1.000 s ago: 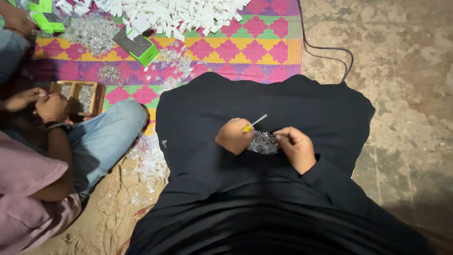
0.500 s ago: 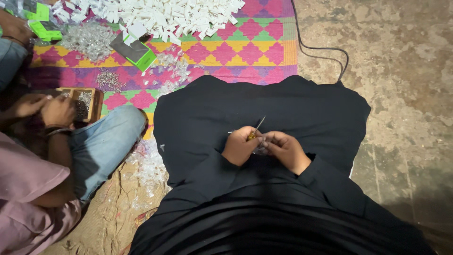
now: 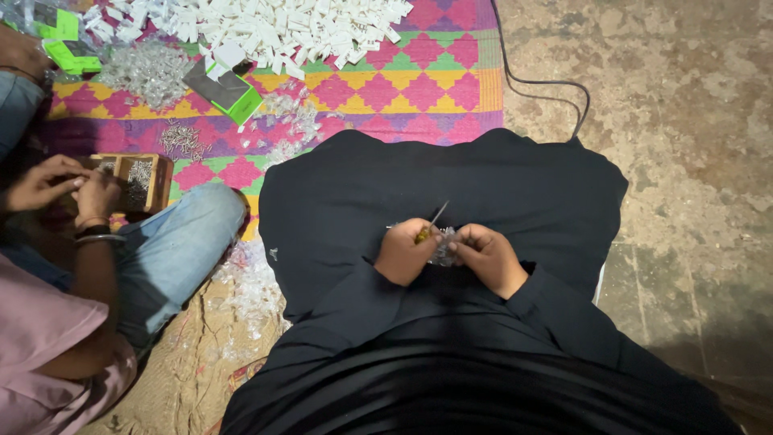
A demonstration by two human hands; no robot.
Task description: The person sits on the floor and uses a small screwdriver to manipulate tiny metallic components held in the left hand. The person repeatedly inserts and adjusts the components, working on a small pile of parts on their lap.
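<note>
I sit with a black cloth (image 3: 483, 181) spread over my lap. My left hand (image 3: 405, 256) is closed around a small screwdriver (image 3: 429, 225) with a yellow handle, its metal tip pointing up and away from me. My right hand (image 3: 487, 258) sits just beside it, fingers curled on a small clear plastic part (image 3: 444, 246) held between the two hands. The part is mostly hidden by my fingers.
A co-worker in a pink top and jeans sits at left, hands (image 3: 68, 189) over a small wooden box (image 3: 143, 179). A patterned mat (image 3: 386, 89) holds a heap of white parts (image 3: 282, 28), clear parts (image 3: 145, 68), a green-and-grey box (image 3: 225, 89). A black cable (image 3: 547, 84) crosses the concrete floor.
My hands have drawn together over my lap. The screwdriver has swung from pointing sideways to pointing more upright. The co-worker's hands shifted slightly at the wooden box.
</note>
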